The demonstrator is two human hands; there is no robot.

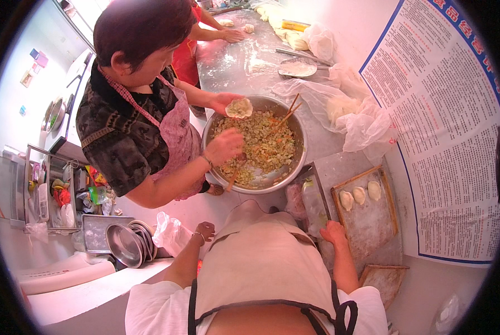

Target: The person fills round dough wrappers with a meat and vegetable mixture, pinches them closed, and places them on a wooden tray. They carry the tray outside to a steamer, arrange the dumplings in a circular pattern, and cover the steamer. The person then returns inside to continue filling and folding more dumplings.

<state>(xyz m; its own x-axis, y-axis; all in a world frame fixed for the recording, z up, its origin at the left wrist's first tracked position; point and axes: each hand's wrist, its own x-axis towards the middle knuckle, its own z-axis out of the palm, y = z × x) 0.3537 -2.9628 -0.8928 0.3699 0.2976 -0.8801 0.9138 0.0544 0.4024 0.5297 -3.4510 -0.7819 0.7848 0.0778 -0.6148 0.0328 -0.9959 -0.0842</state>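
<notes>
My left hand [205,231] hangs at my left side, beside my beige apron [262,255], with nothing seen in it. On my right, my right hand [332,232] rests at the edge of an open drawer or bin [317,205] holding plastic bags; its fingers are partly hidden. Just right of that hand lies a wood-rimmed tray [367,230] with three dumplings [358,195]. Ahead of me stands a large steel basin [256,190] of chopped filling [266,138], with chopsticks [290,111] in it.
A co-worker's hand [229,102] holds a wrapper with filling over the basin. Another person's hand [233,35] is on the floured steel table [220,75]. Plastic bags [358,121] and a scoop [298,68] lie there. Steel bowls [124,245] stand at left.
</notes>
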